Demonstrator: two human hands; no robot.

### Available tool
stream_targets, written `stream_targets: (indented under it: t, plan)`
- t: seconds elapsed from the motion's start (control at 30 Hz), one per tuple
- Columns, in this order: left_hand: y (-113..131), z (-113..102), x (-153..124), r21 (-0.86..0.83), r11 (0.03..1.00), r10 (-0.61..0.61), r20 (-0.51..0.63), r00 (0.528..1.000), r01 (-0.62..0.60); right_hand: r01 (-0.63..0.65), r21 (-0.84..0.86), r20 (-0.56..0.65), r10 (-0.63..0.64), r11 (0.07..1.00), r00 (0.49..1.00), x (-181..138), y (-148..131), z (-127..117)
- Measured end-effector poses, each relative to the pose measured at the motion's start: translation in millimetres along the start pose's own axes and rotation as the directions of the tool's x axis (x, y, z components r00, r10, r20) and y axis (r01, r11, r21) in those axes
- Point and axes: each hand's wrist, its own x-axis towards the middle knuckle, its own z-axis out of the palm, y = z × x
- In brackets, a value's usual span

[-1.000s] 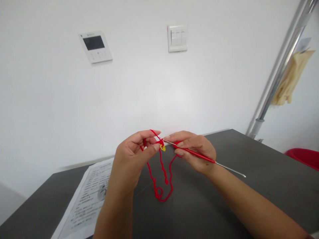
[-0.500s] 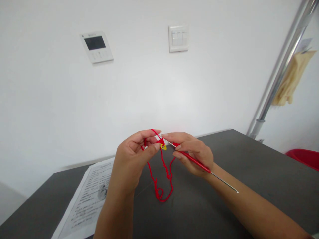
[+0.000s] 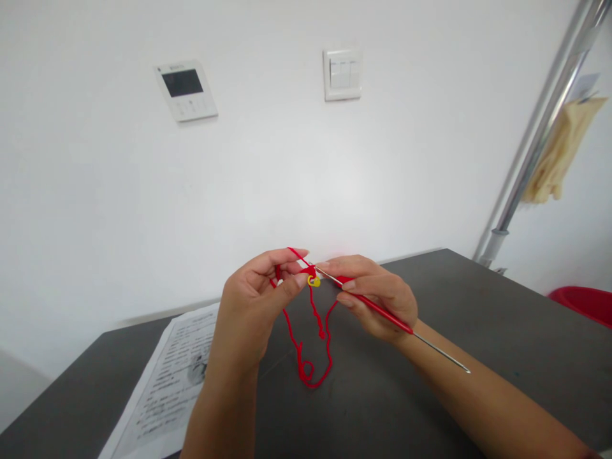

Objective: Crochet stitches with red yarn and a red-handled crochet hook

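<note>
My left hand (image 3: pixel 261 287) pinches a small red crochet piece (image 3: pixel 310 271) between thumb and fingers, with red yarn running over its raised index finger. A yellow stitch marker (image 3: pixel 314 280) hangs from the piece. In my right hand (image 3: pixel 377 296) is a crochet hook (image 3: pixel 382 310) with a red grip and metal ends, held like a pen. Its far tip meets the work near my left fingertips, though the stitch there is too small to make out. Below the hands, the red yarn (image 3: pixel 329 357) droops in a loop, and a short knotted tail hangs inside it.
A printed sheet (image 3: pixel 167 382) lies on the dark table (image 3: pixel 335 421), partly behind my left forearm. The white wall carries a panel with a screen (image 3: pixel 186 91) and a light switch (image 3: pixel 342 74). At right are a metal pole (image 3: pixel 540 134), hanging gloves (image 3: pixel 564 153) and something red (image 3: pixel 583 303).
My right hand and the crochet hook have shifted slightly right, away from my left hand. The stitch marker has turned a little. My left hand stays put.
</note>
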Motion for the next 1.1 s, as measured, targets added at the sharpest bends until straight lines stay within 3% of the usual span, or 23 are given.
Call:
stream_targets:
  t: [0.23,0.53,0.77,0.93,1.1]
  plan:
    - [-1.7,0.8,-4.3,0.141,0.985,0.100,-0.024,0.995,-0.096,0.032,-0.021,0.006,-0.032,0.999,0.999,-1.5,1.1,-1.5]
    - [1.9,-2.3,1.1,-0.040,0.996,-0.074,0.060,0.995,0.076,-0.097,0.157,-0.001,0.098,0.983,0.995,4.0,-5.5,-1.8]
    - [3.1,-1.9,0.0,0.096,0.995,-0.019,0.011,1.000,0.018,-0.179,0.298,0.099,0.156,0.938,0.983,12.4,-3.1,-15.8]
    - [3.1,-0.4,-3.0,0.195,0.981,0.022,-0.001,1.000,-0.021,-0.230,0.206,0.202,0.188,0.951,0.961,18.8,-7.1,-28.8]
    - [2.8,1.2,-5.7,0.320,0.945,0.070,-0.002,0.998,-0.065,-0.201,0.085,0.277,0.170,0.976,0.946,21.5,-8.8,-34.0]
